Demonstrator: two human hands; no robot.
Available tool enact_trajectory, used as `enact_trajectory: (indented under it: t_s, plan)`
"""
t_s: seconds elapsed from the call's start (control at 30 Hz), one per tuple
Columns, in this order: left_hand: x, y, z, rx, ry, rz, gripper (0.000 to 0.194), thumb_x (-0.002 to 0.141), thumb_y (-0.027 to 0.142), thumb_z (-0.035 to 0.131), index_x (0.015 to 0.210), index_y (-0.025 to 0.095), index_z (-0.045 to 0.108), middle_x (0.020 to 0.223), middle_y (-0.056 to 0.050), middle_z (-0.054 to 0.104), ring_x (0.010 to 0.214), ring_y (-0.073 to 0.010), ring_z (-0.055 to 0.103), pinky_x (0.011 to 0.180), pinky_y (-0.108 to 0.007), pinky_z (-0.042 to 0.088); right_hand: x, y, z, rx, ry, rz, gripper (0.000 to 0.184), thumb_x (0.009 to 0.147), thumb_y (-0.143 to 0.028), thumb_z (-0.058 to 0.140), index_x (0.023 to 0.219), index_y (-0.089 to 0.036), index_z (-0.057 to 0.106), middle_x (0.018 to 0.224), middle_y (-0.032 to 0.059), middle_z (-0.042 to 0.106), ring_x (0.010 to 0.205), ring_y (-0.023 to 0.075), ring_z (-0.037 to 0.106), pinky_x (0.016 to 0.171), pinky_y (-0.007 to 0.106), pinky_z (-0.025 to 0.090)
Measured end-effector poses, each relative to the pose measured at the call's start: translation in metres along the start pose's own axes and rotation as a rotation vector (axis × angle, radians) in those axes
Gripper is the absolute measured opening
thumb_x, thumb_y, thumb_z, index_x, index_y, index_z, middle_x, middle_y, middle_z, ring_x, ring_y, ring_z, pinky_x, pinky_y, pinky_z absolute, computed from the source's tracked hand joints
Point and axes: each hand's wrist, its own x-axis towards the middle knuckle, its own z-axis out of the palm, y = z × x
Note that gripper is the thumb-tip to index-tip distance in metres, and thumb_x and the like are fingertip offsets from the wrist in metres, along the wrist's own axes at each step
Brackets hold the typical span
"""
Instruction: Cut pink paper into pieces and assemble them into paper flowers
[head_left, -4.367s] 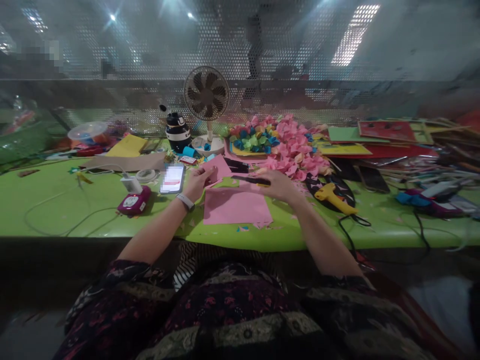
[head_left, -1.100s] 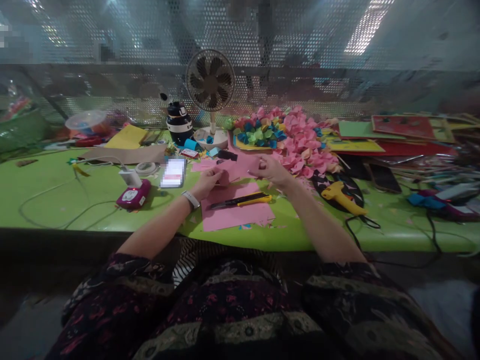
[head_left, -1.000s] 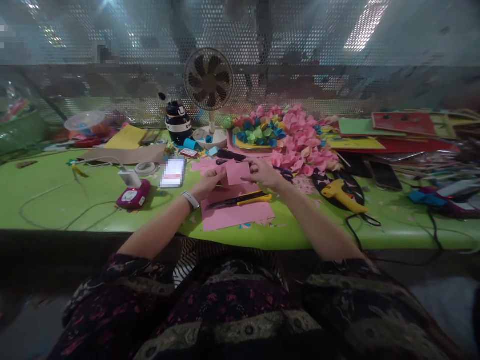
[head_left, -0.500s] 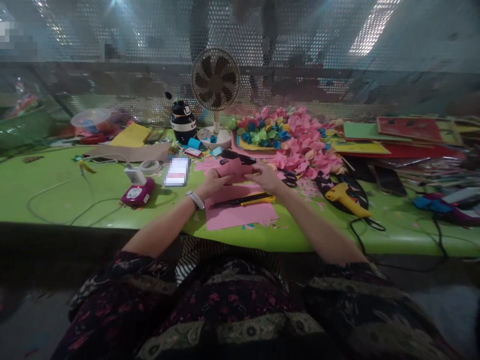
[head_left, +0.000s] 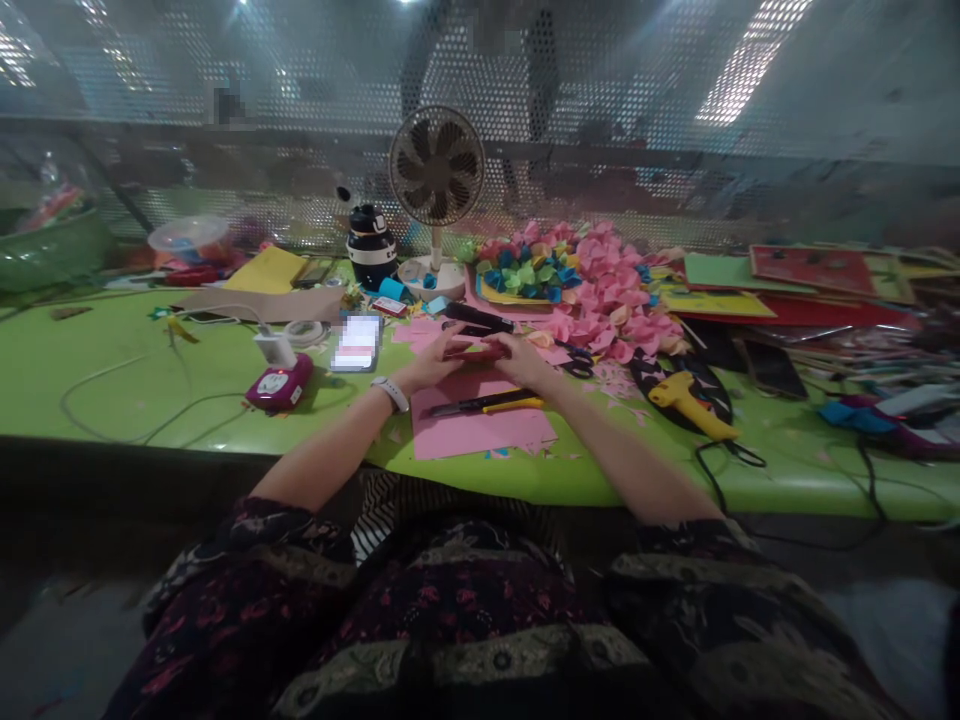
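Note:
My left hand [head_left: 431, 366] and my right hand [head_left: 525, 360] meet over a small folded piece of pink paper [head_left: 474, 352], each pinching one end and pressing it low above the table. Just below the hands a black and yellow utility knife [head_left: 484, 404] lies on a pink sheet [head_left: 480, 425] near the front edge of the green table [head_left: 135, 390]. A white band sits on my left wrist.
A pile of pink, blue and green folded paper flowers [head_left: 592, 295] lies behind the hands. A small fan [head_left: 436, 185], a black bottle [head_left: 370, 247], a phone [head_left: 357, 342], a magenta device [head_left: 279, 385], a yellow glue gun [head_left: 681, 400], scissors [head_left: 574, 358] and stacked coloured sheets [head_left: 795, 285] crowd the table.
The knife went from my right hand onto the pink sheet. Both hands then took up the small pink paper, folded it and brought it down closer to the table.

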Motion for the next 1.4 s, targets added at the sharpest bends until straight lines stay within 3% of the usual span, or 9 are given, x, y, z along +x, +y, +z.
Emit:
enact_trajectory:
  t_s: [0.17, 0.43, 0.67, 0.83, 0.9, 0.97, 1.07, 1.2, 1.4]
  plan:
    - [0.004, 0.006, -0.007, 0.050, 0.099, 0.145, 0.066, 0.065, 0.017, 0.083, 0.127, 0.022, 0.064, 0.113, -0.011, 0.071, 0.126, -0.0273, 0.061, 0.103, -0.037, 0.049, 0.006, -0.002, -0.009, 0.178, 0.092, 0.027, 0.018, 0.077, -0.030, 0.064, 0.090, -0.018, 0.066, 0.085, 0.0034, 0.070, 0.082, 0.0211, 0.065, 0.079, 0.036, 0.053]
    - [0.021, 0.027, -0.054, -0.273, 0.671, 0.280, 0.036, 0.078, 0.016, 0.075, 0.112, 0.022, 0.062, 0.108, -0.006, 0.072, 0.103, -0.0160, 0.068, 0.087, -0.025, 0.052, 0.036, -0.031, -0.023, 0.456, 0.002, 0.248, 0.023, 0.071, -0.025, 0.081, 0.077, -0.018, 0.060, 0.066, -0.0013, 0.062, 0.058, 0.0119, 0.056, 0.060, 0.026, 0.047]
    - [0.020, 0.027, -0.052, -0.264, 0.688, 0.242, 0.036, 0.079, 0.010, 0.071, 0.111, 0.021, 0.060, 0.105, -0.005, 0.071, 0.102, -0.0149, 0.067, 0.088, -0.025, 0.052, 0.065, -0.065, 0.016, 0.391, -0.183, 0.290, 0.019, 0.078, -0.014, 0.071, 0.072, -0.019, 0.054, 0.060, -0.0024, 0.060, 0.057, 0.0122, 0.058, 0.057, 0.023, 0.044]
    - [0.019, 0.026, -0.046, -0.222, 0.654, 0.239, 0.035, 0.075, 0.009, 0.073, 0.105, 0.021, 0.060, 0.101, -0.005, 0.069, 0.101, -0.0156, 0.067, 0.090, -0.025, 0.051, 0.064, -0.055, 0.013, -0.138, -0.102, 0.085, 0.011, 0.079, -0.024, 0.070, 0.087, -0.018, 0.067, 0.081, 0.0057, 0.072, 0.078, 0.0218, 0.067, 0.073, 0.032, 0.049]
    - [0.018, 0.026, -0.045, -0.168, 0.616, 0.234, 0.033, 0.074, 0.009, 0.072, 0.103, 0.020, 0.061, 0.098, -0.004, 0.069, 0.097, -0.0154, 0.066, 0.087, -0.025, 0.050, 0.048, -0.050, -0.004, -0.241, -0.161, -0.003, 0.025, 0.080, -0.035, 0.070, 0.097, -0.017, 0.071, 0.093, 0.0087, 0.074, 0.085, 0.0241, 0.068, 0.077, 0.034, 0.050]
    - [0.016, 0.026, -0.044, -0.045, 0.496, 0.184, 0.028, 0.075, 0.013, 0.072, 0.101, 0.018, 0.062, 0.092, -0.004, 0.069, 0.088, -0.0152, 0.065, 0.082, -0.026, 0.050, 0.024, -0.047, -0.024, -0.187, -0.428, -0.063, 0.035, 0.081, -0.047, 0.070, 0.099, -0.018, 0.073, 0.096, 0.0083, 0.075, 0.086, 0.0234, 0.068, 0.077, 0.033, 0.050]
    - [0.008, 0.026, -0.041, 0.285, 0.140, 0.068, 0.026, 0.075, 0.025, 0.075, 0.098, 0.016, 0.066, 0.086, -0.005, 0.069, 0.079, -0.0156, 0.063, 0.075, -0.028, 0.048, -0.016, -0.048, -0.044, -0.180, -0.635, -0.163, 0.040, 0.077, -0.047, 0.074, 0.107, -0.020, 0.074, 0.110, 0.0091, 0.072, 0.098, 0.0243, 0.066, 0.084, 0.035, 0.051]
    - [-0.003, 0.026, -0.034, 0.822, -0.265, -0.018, 0.042, 0.068, 0.044, 0.082, 0.096, 0.016, 0.070, 0.093, -0.008, 0.072, 0.085, -0.0217, 0.064, 0.076, -0.032, 0.048, -0.048, -0.050, -0.046, -0.321, -0.540, -0.217, 0.025, 0.080, -0.032, 0.068, 0.099, -0.018, 0.070, 0.098, 0.0095, 0.069, 0.090, 0.0229, 0.062, 0.079, 0.034, 0.049]
    - [-0.007, 0.025, -0.033, 0.997, -0.392, -0.045, 0.044, 0.074, 0.042, 0.075, 0.109, 0.016, 0.072, 0.112, -0.013, 0.072, 0.101, -0.0277, 0.065, 0.086, -0.037, 0.050, -0.063, -0.021, -0.076, -0.321, -0.381, -0.078, 0.025, 0.074, -0.029, 0.067, 0.097, -0.019, 0.069, 0.099, 0.0091, 0.069, 0.090, 0.0239, 0.063, 0.079, 0.034, 0.050]
